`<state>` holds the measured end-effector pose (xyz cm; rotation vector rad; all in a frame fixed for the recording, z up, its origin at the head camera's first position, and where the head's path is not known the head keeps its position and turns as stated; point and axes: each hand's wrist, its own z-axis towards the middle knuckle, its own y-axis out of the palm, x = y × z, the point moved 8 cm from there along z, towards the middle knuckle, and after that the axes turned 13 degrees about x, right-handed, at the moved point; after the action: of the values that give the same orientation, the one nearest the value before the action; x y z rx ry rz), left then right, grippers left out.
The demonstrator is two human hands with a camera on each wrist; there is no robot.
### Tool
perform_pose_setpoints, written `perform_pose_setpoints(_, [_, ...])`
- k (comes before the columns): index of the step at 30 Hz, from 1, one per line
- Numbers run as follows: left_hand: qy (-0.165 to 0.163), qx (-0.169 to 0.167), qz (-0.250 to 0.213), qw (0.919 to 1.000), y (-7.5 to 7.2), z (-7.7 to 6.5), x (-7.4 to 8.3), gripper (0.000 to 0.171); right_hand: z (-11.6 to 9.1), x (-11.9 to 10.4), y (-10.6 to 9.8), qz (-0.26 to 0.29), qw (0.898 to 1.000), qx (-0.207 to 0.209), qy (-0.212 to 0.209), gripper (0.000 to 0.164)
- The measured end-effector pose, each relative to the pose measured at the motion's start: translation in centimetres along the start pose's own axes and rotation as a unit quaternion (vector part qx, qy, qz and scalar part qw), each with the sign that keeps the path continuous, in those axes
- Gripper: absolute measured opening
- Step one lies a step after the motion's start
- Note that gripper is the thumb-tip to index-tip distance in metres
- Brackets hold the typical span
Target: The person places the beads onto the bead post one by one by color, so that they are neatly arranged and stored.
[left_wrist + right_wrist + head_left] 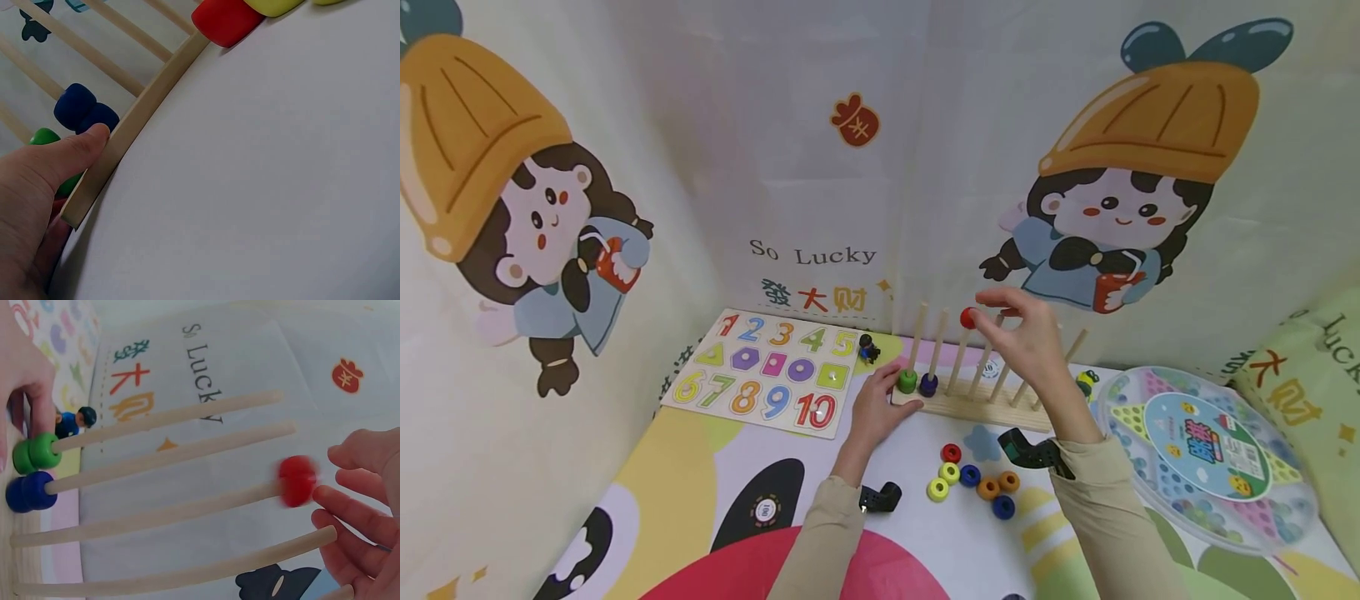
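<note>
A wooden peg rack (970, 408) stands upright with a row of thin pegs. My left hand (880, 408) grips its left end, the thumb (81, 147) along the front of the base. Green beads (37, 453) are stacked low on the first peg and dark blue beads (30, 492) on the second. A red bead (297, 481), blurred, sits around the tip of the third peg. Close beside that bead is my right hand (1026, 337), its thumb and fingers spread apart in the right wrist view, with a gap between thumb and bead.
Loose red, yellow, blue and orange beads (1009, 481) lie in front of the rack. A number puzzle board (827, 375) is at left, a small toy figure (868, 348) behind the left hand. A round marble game box (1285, 517) lies at right. A printed cloth hangs behind.
</note>
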<state>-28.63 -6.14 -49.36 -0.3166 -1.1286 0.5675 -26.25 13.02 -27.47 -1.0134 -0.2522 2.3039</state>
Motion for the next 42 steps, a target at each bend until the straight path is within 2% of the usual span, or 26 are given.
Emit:
perform_pose_setpoints(8, [-0.008, -0.003, 0.0, 1.0, 0.0, 0.1, 0.1, 0.069, -0.4, -0.9, -1.2, 0.006, 1.0, 0.013, -0.02, 0.021])
perform_pose_setpoints(12, [-0.006, 0.0, 0.0, 1.0, -0.1, 0.1, 0.1, 0.068, -1.5, -1.3, -1.9, 0.018, 0.999, 0.013, -0.023, 0.021])
perform_pose_setpoints(15, [-0.004, -0.003, 0.003, 1.0, -0.1, 0.0, -0.1, 0.068, -2.9, -1.2, -2.0, 0.024, 0.999, -0.005, -0.028, 0.022])
perform_pose_setpoints(18, [0.0, -0.001, 0.0, 1.0, -0.1, 0.0, -0.1, 0.068, -4.6, -0.4, -1.0, 0.028, 0.998, -0.042, -0.026, 0.023])
perform_pose_setpoints(22, [-0.001, 0.009, -0.003, 1.0, -0.4, 0.0, -0.3, 0.067, -8.1, 1.8, 1.9, 0.035, 0.992, -0.117, 0.002, 0.023])
perform_pose_setpoints(26, [-0.013, 0.001, -0.003, 0.9999, -0.2, 0.0, -0.5, 0.069, -12.4, 4.6, 4.8, 0.039, 0.979, -0.194, 0.056, 0.023])
perform_pose_setpoints(29, [-0.016, -0.007, -0.001, 0.9998, 0.1, -0.1, -0.5, 0.07, -14.8, 6.4, 6.0, 0.042, 0.967, -0.231, 0.102, 0.024])
perform_pose_setpoints(33, [-0.01, -0.005, 0.0, 0.9999, 0.3, -0.1, -0.2, 0.069, -16.3, 7.6, 6.5, 0.039, 0.96, -0.25, 0.123, 0.026])
perform_pose_setpoints(39, [0.001, 0.0, -0.001, 1.0, 0.3, 0.0, 0.0, 0.068, -16.3, 8.2, 6.0, 0.015, 0.967, -0.229, 0.112, 0.026])
perform_pose_setpoints(42, [-0.001, -0.001, -0.005, 1.0, 0.3, 0.1, -0.1, 0.068, -16.3, 8.4, 5.9, 0.015, 0.965, -0.231, 0.119, 0.026])
